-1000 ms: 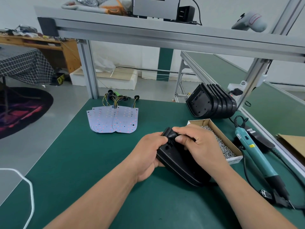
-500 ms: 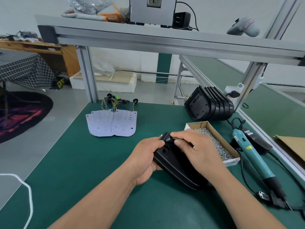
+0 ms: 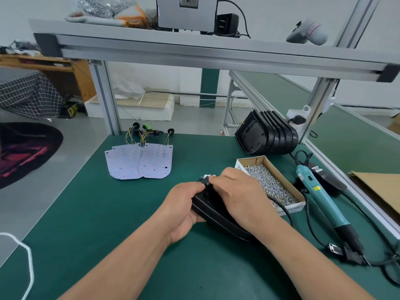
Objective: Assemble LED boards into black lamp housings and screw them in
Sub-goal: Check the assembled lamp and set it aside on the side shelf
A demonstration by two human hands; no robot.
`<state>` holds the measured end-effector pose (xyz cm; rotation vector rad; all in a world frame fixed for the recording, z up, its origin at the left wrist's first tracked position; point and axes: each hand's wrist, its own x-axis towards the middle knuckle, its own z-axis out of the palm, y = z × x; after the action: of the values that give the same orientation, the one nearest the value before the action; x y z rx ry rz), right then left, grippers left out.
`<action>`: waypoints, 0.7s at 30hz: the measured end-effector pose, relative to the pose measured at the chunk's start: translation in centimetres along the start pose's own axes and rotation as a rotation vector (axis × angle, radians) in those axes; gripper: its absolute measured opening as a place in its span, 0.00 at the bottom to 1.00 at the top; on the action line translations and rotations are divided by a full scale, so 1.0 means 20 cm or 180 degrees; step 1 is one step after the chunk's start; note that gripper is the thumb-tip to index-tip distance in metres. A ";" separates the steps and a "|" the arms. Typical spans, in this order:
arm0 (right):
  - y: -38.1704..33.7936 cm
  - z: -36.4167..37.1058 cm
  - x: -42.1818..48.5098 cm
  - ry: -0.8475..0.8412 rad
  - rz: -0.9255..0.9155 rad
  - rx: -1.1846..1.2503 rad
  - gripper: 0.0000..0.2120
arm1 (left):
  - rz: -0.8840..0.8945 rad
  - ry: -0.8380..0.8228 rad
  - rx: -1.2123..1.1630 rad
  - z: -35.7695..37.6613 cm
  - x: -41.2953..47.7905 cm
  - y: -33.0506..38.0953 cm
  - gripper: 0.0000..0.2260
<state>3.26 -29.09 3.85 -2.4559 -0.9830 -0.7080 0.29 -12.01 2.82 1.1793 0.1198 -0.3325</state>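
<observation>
Screw box (image 3: 283,177) and screwdriver (image 3: 322,198) at right, boards (image 3: 140,163) and stacked housings (image 3: 268,135) behind, left hand (image 3: 184,208) and right hand (image 3: 240,198) clamped on glossy black housing (image 3: 216,217), hiding its top.

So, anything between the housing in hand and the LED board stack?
Nothing visible. The left hand and right hand grip the black housing. The LED boards lie farther back to the left, with only bare green mat between. The screw box sits off to the right.
</observation>
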 end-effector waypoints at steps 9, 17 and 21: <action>0.04 -0.15 -0.16 -0.1591 0.0334 -0.0450 0.55 | -0.0157 0.0060 -0.0297 -0.02 0.04 0.00 0.17; 0.05 -0.20 -0.13 -0.1184 0.0780 -0.0051 0.36 | 0.0572 0.1360 0.1828 -0.09 0.06 0.02 0.12; 0.07 -0.22 -0.12 -0.1132 0.1169 0.0168 0.32 | 0.0447 0.1512 0.4973 -0.11 0.03 -0.01 0.21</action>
<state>1.49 -33.60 5.67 -2.6630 -0.6216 -0.1254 1.00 -10.16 1.63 2.7929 0.1933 0.0642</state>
